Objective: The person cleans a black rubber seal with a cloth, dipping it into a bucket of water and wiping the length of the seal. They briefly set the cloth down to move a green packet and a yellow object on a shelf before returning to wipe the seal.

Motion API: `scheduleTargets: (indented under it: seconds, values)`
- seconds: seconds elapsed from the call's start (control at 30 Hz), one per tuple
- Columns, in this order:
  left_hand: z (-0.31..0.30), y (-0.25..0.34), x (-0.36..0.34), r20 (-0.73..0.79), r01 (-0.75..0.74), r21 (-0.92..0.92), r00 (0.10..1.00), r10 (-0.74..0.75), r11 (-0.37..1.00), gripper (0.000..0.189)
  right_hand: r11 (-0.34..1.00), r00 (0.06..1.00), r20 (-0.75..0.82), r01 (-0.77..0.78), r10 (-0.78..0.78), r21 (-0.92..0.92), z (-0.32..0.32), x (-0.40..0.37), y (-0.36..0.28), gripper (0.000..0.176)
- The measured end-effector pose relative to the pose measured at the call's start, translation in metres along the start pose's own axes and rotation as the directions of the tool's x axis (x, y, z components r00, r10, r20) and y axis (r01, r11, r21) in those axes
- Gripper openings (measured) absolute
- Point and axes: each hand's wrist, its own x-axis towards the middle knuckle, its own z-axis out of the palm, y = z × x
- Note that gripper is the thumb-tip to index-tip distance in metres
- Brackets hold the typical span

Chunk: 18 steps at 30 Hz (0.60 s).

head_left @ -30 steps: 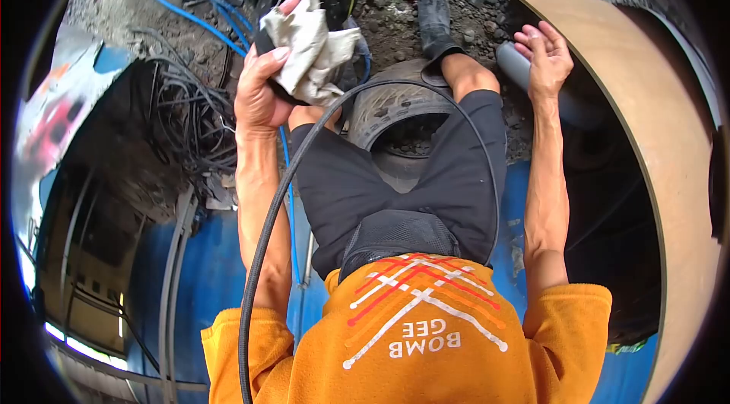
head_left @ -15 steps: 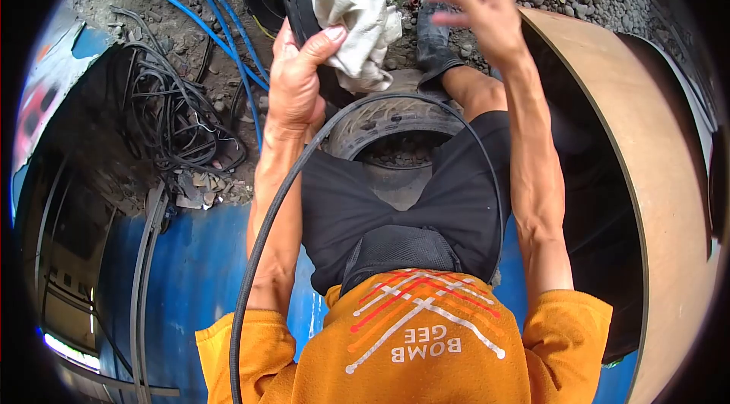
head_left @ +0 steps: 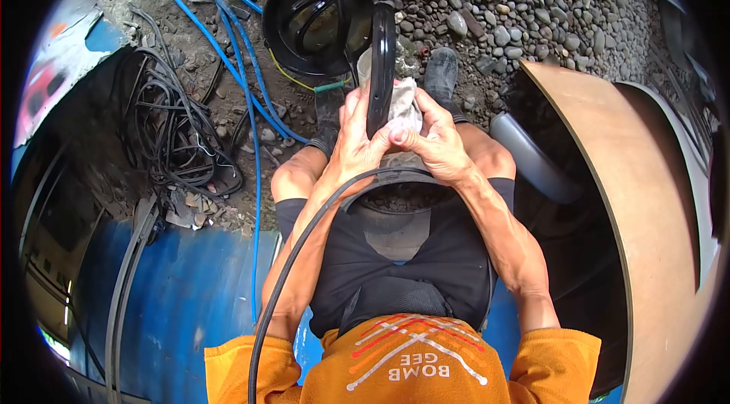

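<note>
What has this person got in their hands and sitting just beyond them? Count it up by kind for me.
Black rim, gripped by the left hand: 1
White cloth, pressed to the rim by the right hand: 1
Black basin on the ground beyond: 1
Total: 3

Light: soft, even daylight from above.
Shadows: faint, deepest at left.
Edges: fisheye bend, black corners.
Focus: centre sharp.

black basin | blue hoses | cable tangle | pebbles | plywood board
</note>
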Motion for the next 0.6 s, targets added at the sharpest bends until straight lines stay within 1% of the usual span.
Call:
scheduleTargets:
  seconds: [0.03,0.07,0.1,0.13,0.17,0.2,0.23,0.27,0.3,0.33,0.37,0.4,0.43,0.47,0.5,0.57,0.6]
  values:
    - [-0.003,0.000,-0.002,-0.016,-0.038,0.196,0.999,0.042,0.980,0.060,0.999,1.000,0.011,-0.027,0.027,0.039,0.000,0.002,0.001,0.069]
    - [-0.005,0.003,-0.001,-0.035,-0.004,0.171,0.999,0.010,0.985,0.062,0.996,0.998,0.023,-0.055,0.053,0.076,-0.002,0.004,0.003,0.068]
    - [-0.008,0.002,0.002,-0.042,0.007,0.028,0.999,-0.006,1.000,0.063,0.990,0.996,0.038,-0.082,0.079,0.112,-0.002,0.007,0.004,0.067]
    - [-0.011,0.000,0.005,-0.046,0.016,-0.114,0.999,-0.021,0.993,0.064,0.979,0.996,0.010,-0.086,0.086,0.185,0.003,0.011,0.001,0.063]
    - [-0.014,-0.001,0.009,-0.046,0.022,-0.254,0.998,-0.035,0.967,0.064,0.973,0.994,-0.016,-0.105,0.110,0.204,0.002,0.018,0.001,0.060]
    - [-0.022,-0.001,0.010,-0.077,0.068,-0.352,0.992,-0.101,0.934,0.066,0.967,0.990,-0.042,-0.123,0.136,0.224,0.000,0.027,0.001,0.058]
    - [-0.035,0.006,0.014,-0.103,0.031,-0.392,0.992,-0.078,0.919,0.063,0.959,0.984,-0.070,-0.142,0.163,0.244,-0.003,0.035,0.001,0.056]
    - [-0.046,0.009,0.014,-0.162,0.050,-0.498,0.975,-0.149,0.866,0.062,0.957,0.975,-0.119,-0.153,0.187,0.246,-0.004,0.045,-0.003,0.049]
    - [-0.057,0.007,0.011,-0.209,0.061,-0.600,0.950,-0.230,0.798,0.060,0.976,0.973,-0.188,-0.101,0.137,0.192,-0.017,0.059,0.009,0.045]
    - [-0.071,-0.003,0.010,-0.244,0.069,-0.562,0.938,-0.245,0.824,0.059,0.980,0.967,-0.220,-0.091,0.129,0.175,-0.025,0.070,0.010,0.044]
    - [-0.082,-0.016,0.008,-0.294,0.059,-0.535,0.922,-0.251,0.843,0.062,0.984,0.960,-0.252,-0.081,0.119,0.158,-0.033,0.081,0.012,0.044]
    - [-0.093,-0.030,0.004,-0.352,0.064,-0.457,0.903,-0.247,0.887,0.062,0.992,0.952,-0.291,-0.069,0.098,0.110,-0.045,0.093,0.020,0.043]
    - [-0.100,-0.043,0.002,-0.410,0.072,-0.374,0.881,-0.235,0.924,0.062,0.994,0.951,-0.293,-0.082,0.101,0.076,-0.051,0.099,0.021,0.045]
    - [-0.103,-0.055,0.003,-0.499,0.074,-0.315,0.835,-0.232,0.946,0.059,0.996,0.948,-0.306,-0.074,0.084,0.046,-0.055,0.104,0.026,0.045]
    - [-0.108,-0.067,0.003,-0.503,0.093,-0.307,0.829,-0.245,0.947,0.057,0.998,0.947,-0.316,-0.064,0.066,0.015,-0.059,0.111,0.034,0.045]
    - [-0.121,-0.087,0.002,-0.507,0.134,-0.298,0.817,-0.275,0.945,0.054,0.975,0.965,-0.263,-0.065,0.006,-0.215,-0.055,0.124,0.046,0.044]
    - [-0.121,-0.098,0.004,-0.547,0.099,-0.284,0.800,-0.246,0.954,0.051,0.942,0.972,-0.235,-0.063,-0.018,-0.328,-0.055,0.129,0.051,0.044]
